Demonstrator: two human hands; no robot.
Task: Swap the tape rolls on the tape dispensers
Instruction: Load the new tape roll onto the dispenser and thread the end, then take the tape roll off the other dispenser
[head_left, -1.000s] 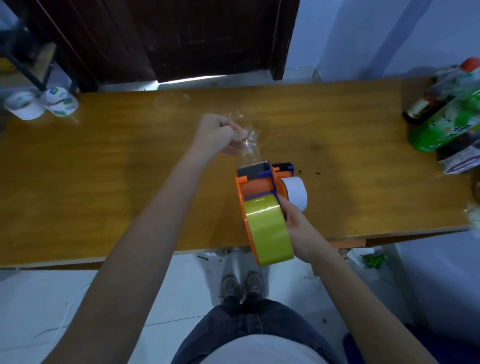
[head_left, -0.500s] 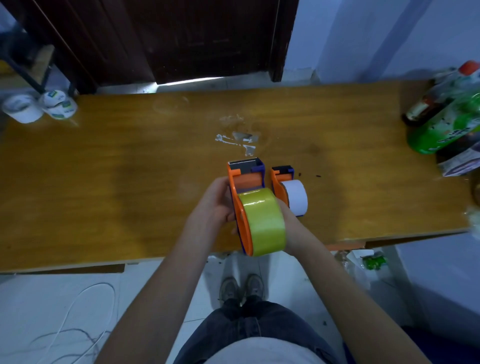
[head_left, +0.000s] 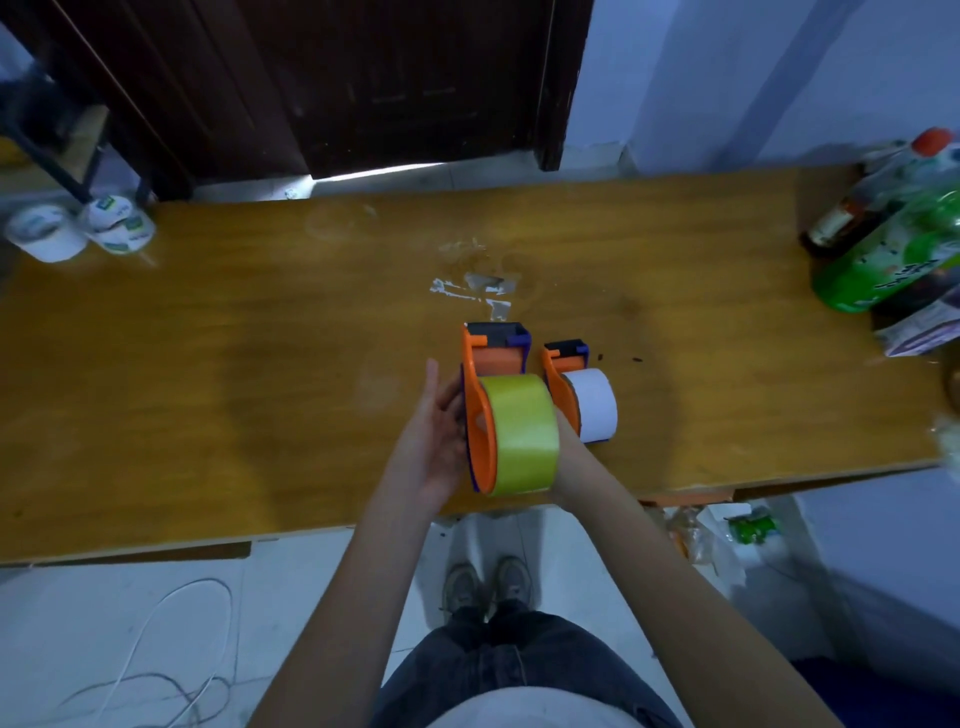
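A large orange tape dispenser with a wide yellow-green tape roll is held at the wooden table's front edge. My left hand lies flat against its left side, fingers straight. My right hand holds its right side, mostly hidden behind the roll. Just to the right, a smaller orange dispenser carrying a white tape roll stands on the table. Crumpled strips of clear tape lie on the table just beyond the dispensers.
Two white containers sit at the table's far left corner. Bottles, one green, and a packet crowd the right end. A dark door stands behind the table. A white cable lies on the floor at lower left.
My left hand let go of the pulled clear tape, which now lies on the table, and came back to the large dispenser's left side. The dispenser was lowered toward the table's front edge.
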